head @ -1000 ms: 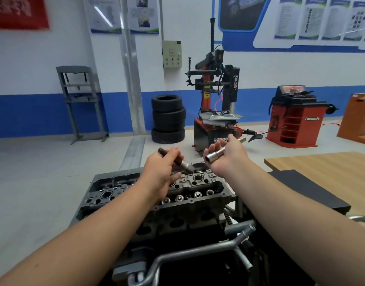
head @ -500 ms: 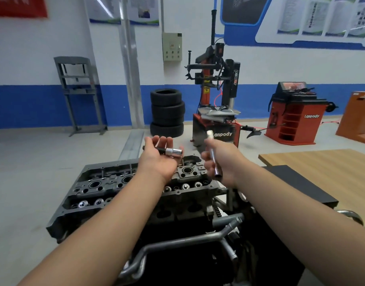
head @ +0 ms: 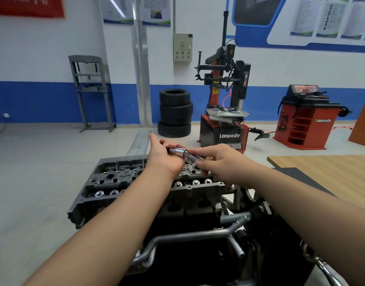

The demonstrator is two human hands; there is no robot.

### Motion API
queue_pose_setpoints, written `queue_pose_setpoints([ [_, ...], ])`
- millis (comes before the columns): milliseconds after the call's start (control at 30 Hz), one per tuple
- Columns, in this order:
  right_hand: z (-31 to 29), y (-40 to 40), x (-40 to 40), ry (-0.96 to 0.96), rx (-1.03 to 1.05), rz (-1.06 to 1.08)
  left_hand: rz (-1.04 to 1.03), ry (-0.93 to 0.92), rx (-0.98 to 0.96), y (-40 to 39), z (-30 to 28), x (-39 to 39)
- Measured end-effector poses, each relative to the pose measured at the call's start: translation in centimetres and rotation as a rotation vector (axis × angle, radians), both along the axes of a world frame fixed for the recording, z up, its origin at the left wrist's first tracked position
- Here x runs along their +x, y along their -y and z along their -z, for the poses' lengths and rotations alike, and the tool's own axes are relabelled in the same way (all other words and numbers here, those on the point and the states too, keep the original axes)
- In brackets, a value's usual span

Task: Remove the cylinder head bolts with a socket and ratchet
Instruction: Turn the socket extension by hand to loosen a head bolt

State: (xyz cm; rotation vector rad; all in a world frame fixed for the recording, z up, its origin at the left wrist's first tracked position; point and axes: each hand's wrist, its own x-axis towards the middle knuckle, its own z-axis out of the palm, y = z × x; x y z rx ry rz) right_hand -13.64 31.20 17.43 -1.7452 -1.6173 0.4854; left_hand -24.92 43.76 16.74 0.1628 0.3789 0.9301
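The socket, cradled in the left hand above the cylinder head, met the extension bar pinched by the right hand's fingers: tool assembly, apparently; seating on a bolt would follow.

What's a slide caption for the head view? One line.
Both hands, left hand and right hand, join socket and extension above the cylinder head.
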Motion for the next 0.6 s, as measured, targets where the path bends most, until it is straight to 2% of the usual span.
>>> queue_pose_setpoints([
  [167, -0.5, -0.2, -0.6, -0.021, -0.027, -0.008, -0.015, -0.074, 0.032, 0.9, -0.6, -0.9],
  [300, -1.0, -0.2, -1.0, 0.075, -0.068, 0.017, -0.019, -0.135, 0.015, 1.7, -0.6, -1.2],
  [400, -1.3, -0.1, -1.3, 0.176, -0.043, 0.06, -0.044, -0.141, -0.018, 2.1, -0.7, -1.2],
  [600, -1.8, -0.5, -1.8, 0.26, 0.029, 0.099, -0.05, -0.129, -0.057, 2.3, -1.1, -0.5],
])
